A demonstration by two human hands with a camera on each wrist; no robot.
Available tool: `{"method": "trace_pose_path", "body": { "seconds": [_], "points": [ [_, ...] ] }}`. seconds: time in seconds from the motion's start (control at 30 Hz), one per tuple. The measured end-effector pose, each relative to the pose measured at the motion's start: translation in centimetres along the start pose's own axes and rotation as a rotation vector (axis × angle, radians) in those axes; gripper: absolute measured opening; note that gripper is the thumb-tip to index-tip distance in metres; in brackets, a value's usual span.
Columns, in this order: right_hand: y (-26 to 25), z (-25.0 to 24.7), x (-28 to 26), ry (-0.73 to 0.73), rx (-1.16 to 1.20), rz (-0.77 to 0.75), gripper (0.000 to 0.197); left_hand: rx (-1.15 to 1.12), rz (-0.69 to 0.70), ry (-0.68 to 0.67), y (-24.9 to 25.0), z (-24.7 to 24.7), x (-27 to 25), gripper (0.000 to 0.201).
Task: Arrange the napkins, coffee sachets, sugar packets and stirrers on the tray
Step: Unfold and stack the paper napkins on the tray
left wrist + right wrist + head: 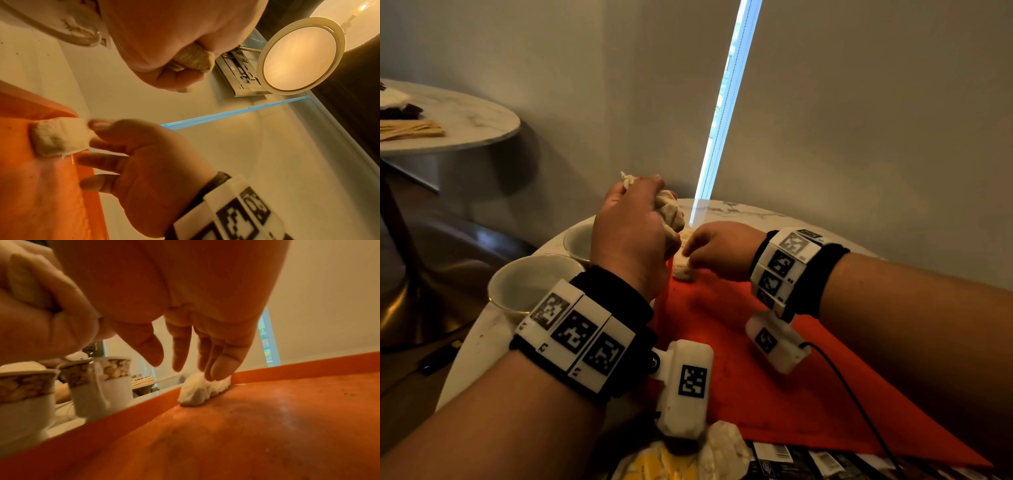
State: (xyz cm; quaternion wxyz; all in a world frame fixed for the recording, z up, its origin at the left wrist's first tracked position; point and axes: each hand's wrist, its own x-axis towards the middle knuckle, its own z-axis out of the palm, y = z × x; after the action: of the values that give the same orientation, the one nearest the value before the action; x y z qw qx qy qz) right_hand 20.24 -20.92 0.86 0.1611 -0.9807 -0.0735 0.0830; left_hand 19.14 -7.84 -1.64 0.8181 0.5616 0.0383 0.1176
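The left hand [631, 229] is raised above the red tray [774, 370], fist closed around a bunch of crumpled napkins [669, 209]. The right hand [719, 248] reaches down with fingers extended, fingertips [221, 369] pressing 1 wadded napkin [197, 392] in the tray's far corner. 2 cups [530, 284] stand just left of the tray; dark sachets [808, 462], seemingly coffee, lie at the near edge.

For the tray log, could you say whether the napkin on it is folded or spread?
Rolled up: the napkin lies as a compact wad by the tray rim.
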Motion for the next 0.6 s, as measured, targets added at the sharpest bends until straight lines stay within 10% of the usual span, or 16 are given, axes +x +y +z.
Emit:
{"method": "trace_pose_path", "body": {
  "seconds": [0.27, 0.6],
  "points": [
    [1.3, 1.0, 2.9, 0.001, 0.923, 0.39, 0.075, -0.185, 0.008, -0.057, 0.0, -0.2, -0.5, 0.053],
    [0.8, 2.0, 4.4, 0.001, 1.187, 0.364, 0.022, -0.2, -0.03, -0.027, 1.1, 0.2, -1.5, 0.057]
  ]
}}
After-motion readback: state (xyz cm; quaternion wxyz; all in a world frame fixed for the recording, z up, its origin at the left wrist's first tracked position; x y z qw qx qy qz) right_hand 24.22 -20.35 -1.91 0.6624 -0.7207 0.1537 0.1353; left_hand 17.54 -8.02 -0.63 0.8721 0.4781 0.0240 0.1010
